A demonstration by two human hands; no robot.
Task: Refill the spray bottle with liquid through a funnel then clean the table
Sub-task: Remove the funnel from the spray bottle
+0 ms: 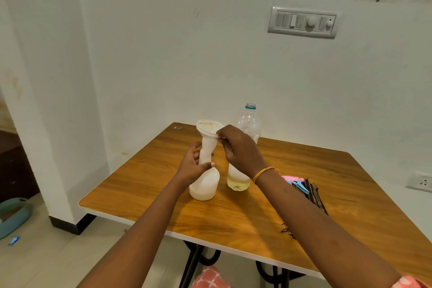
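The left hand [194, 166] grips the spray bottle [205, 182] by its neck on the tabletop [257, 208]. The right hand [238, 149] pinches the rim of the funnel [208, 127] seated on top.

The spray bottle [204, 182] stands on the table [245, 215], left of centre, with the funnel [208, 129] seated in its neck. My left hand [195, 166] wraps the bottle's neck from the near left; my right hand [238, 147] pinches the funnel's right rim. Just right of the spray bottle stands the plastic bottle [243, 159], partly behind my right hand. Further right on the table lies the spray head [295, 183], touching the broom [311, 196], which runs toward the near edge under my right arm.
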